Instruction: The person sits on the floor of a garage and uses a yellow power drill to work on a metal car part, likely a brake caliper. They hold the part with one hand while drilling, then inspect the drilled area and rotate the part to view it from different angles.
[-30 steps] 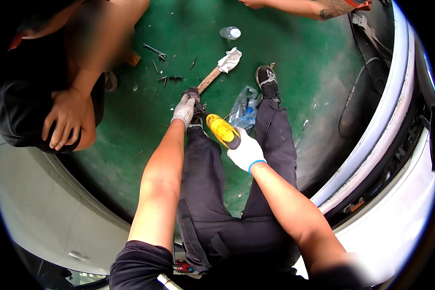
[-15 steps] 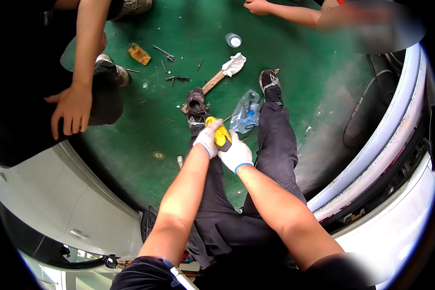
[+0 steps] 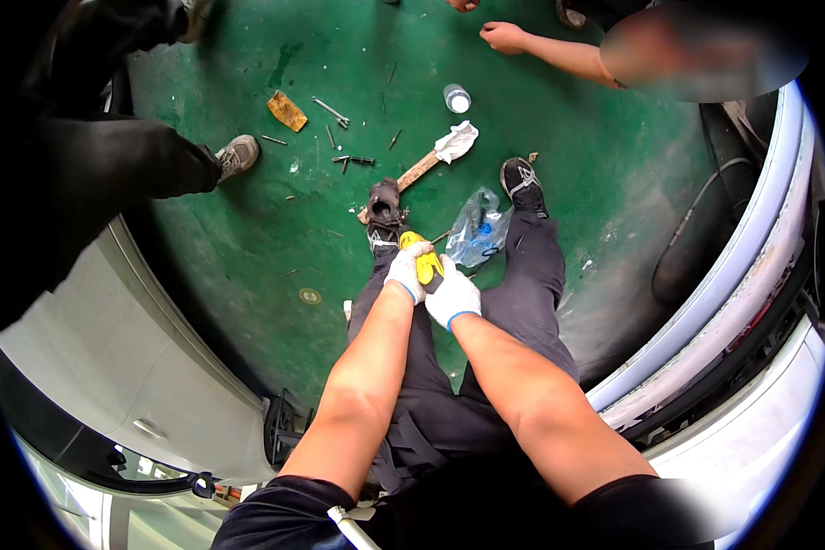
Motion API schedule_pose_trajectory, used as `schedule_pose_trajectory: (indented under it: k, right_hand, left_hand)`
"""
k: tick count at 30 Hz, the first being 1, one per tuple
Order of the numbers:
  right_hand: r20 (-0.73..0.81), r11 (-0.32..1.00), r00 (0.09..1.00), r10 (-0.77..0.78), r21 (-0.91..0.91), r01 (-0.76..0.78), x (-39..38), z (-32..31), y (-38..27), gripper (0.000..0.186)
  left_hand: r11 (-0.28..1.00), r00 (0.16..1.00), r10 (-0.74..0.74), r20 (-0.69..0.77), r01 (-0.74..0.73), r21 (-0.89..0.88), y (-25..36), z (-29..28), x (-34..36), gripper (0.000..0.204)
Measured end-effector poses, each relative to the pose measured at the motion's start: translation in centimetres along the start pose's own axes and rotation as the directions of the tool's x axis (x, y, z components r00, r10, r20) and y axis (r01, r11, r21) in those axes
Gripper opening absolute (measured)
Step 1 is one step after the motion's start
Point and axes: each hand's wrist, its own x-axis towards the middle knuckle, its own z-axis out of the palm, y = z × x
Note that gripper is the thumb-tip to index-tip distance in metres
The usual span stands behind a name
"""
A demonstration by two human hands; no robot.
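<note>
Both my gloved hands are closed on a yellow-and-black hand tool (image 3: 425, 263) between my legs, my left hand (image 3: 406, 273) on its left side and my right hand (image 3: 454, 295) lower on its right. Just beyond it, a dark, grimy metal part (image 3: 383, 203) rests by my left shoe, against a wooden handle (image 3: 417, 171) whose far end is wrapped in white cloth (image 3: 456, 140). A clear plastic bag (image 3: 475, 229) with something blue inside lies by my right foot.
On the green floor (image 3: 321, 220) are a wrench (image 3: 330, 112), several bolts (image 3: 354, 160), a yellow-orange piece (image 3: 286, 110) and a bottle (image 3: 456, 98). Co-workers show at left, by dark legs (image 3: 128, 156), and top right (image 3: 559, 55). Car bodies (image 3: 128, 385) curve along both sides.
My left hand has left the dark metal part and joined my right on the yellow tool. The left co-worker has moved back, leaving mostly legs in view.
</note>
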Motion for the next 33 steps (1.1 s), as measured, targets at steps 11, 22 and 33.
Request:
schedule_pose_trajectory:
  k: [11,22,33]
  right_hand:
    - [-0.041,1.0,0.999,-0.015,0.003,0.015,-0.1,1.1,0.1,0.085]
    - [0.016,1.0,1.0,-0.003,-0.024,0.003,0.3,-0.5,0.2,0.077]
    - [-0.004,0.984,0.989,-0.149,-0.096,0.148,-0.4,-1.5,-1.1,0.086]
  left_hand:
    - [1.0,0.999,-0.02,0.041,0.021,-0.023,0.3,-0.6,0.3,0.03]
    - [0.994,0.996,0.068,0.061,-0.062,-0.088,-0.7,-0.4,1.4,0.031]
    - [0.971,0.98,0.169,0.106,-0.146,-0.191,-0.2,-0.9,0.9,0.031]
